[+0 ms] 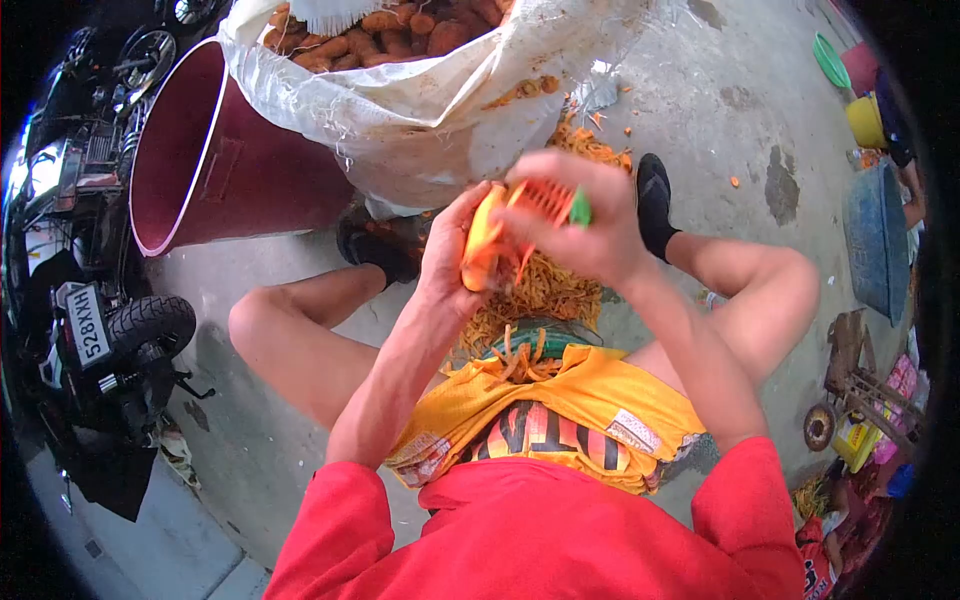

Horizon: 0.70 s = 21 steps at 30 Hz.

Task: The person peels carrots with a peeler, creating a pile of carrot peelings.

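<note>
Peeling's mid-stroke, looks like: left hand (450, 245) wraps the carrot (481, 243), right hand (580, 215) clamps the orange peeler (545, 200) against it, peels (545, 290) piling right below both hands, so next probably rotate it to unpeeled skin.

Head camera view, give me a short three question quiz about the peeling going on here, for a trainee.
1. True or false: the right hand holds an orange peeler with a green end.
2. Which thing is in the left hand? A) a knife B) an orange root vegetable C) a cup
3. Fill in: the peelings pile lies on the ground between the person's ____.

Key
1. True; its grip is closed on the tool.
2. B; the same kind of roots fill the white sack ahead, beside the maroon bin.
3. Legs; some strips also rest on the yellow shorts.
</note>
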Tool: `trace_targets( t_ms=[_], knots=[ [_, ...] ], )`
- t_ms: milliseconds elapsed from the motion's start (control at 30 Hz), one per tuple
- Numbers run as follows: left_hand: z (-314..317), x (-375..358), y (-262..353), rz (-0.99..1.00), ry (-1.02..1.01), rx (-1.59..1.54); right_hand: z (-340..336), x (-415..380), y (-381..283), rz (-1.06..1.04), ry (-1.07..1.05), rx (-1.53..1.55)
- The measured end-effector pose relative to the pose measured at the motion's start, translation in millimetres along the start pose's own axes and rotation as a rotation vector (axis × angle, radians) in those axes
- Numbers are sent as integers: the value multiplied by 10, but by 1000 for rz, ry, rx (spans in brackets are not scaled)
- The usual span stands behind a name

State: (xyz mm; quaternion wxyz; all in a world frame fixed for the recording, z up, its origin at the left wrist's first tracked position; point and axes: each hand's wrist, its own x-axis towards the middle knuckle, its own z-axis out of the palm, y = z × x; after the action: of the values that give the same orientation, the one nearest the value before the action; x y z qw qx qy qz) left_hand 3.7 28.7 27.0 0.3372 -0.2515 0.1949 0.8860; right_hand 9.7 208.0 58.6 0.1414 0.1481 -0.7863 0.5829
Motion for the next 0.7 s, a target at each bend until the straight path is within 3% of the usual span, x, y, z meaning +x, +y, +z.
trace_targets(
  t_ms=[33,100,167,233,267,367,433,500,567,633,667,700],
  knots=[
    [102,-62,-6,8,-6,3,18,7,-38,-233,-42,-31],
    [202,-136,-66,17,110,56,-3,-20,62,-238,-110,-7],
    [20,-59,-80,-10,47,51,-20,-53,235,-236,-177,6],
    [-21,-53,-108,84,77,212,-32,-1,450,-87,-27,98],
    [-152,-45,-53,22,10,217,-125,93,484,92,70,60],
    [-33,-85,-70,28,-23,180,-239,210,693,128,246,72],
    [-37,-76,-41,1,-21,126,-93,83,371,132,170,115],
    [176,-123,-46,95,162,309,14,7,45,-314,-117,64],
    [120,-135,-35,114,152,362,-24,6,175,-297,-176,53],
    [20,-126,-75,134,111,464,-65,108,531,115,109,146],
    [-57,-121,-19,24,-50,260,-248,199,551,164,128,-135],
    [-104,-76,-14,23,-54,260,-251,189,543,161,130,-139]
  ],
)
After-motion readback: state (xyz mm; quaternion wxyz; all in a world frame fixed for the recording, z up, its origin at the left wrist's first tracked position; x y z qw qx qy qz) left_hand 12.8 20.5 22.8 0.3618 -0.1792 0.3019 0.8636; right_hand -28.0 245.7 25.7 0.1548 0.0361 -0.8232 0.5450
